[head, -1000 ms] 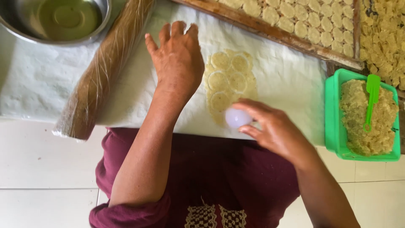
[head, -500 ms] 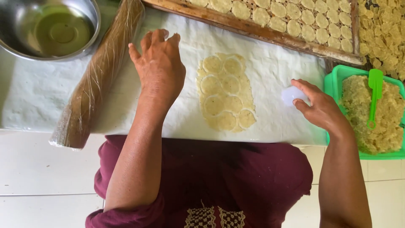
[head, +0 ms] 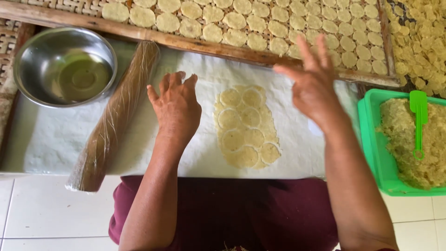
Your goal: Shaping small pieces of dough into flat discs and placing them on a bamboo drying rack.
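White tiled floor shows at the lower edge, and on it lies a white cloth-covered work board where a person in a maroon garment is working dough. Near the middle of the cloth sits a thin rolled dough sheet, already cut into a cluster of touching rounds that have not been lifted out. The left hand rests palm down on the cloth just beside the sheet, fingers spread flat and gripping nothing. The right hand hovers above the cloth to the right of the sheet, fingers splayed and loose, with nothing seen in its grasp. A rolling pin wrapped in clear film lies slantwise to the left, next to a steel bowl holding a little liquid. Along the top runs a woven drying tray filled with rows of dough discs; at the right a green tub holds raw dough and a green spatula. By the look of it the cutting step is complete; peeling the rounds free would call for a light pinch at each edge, since the thin dough looks apt to tear.
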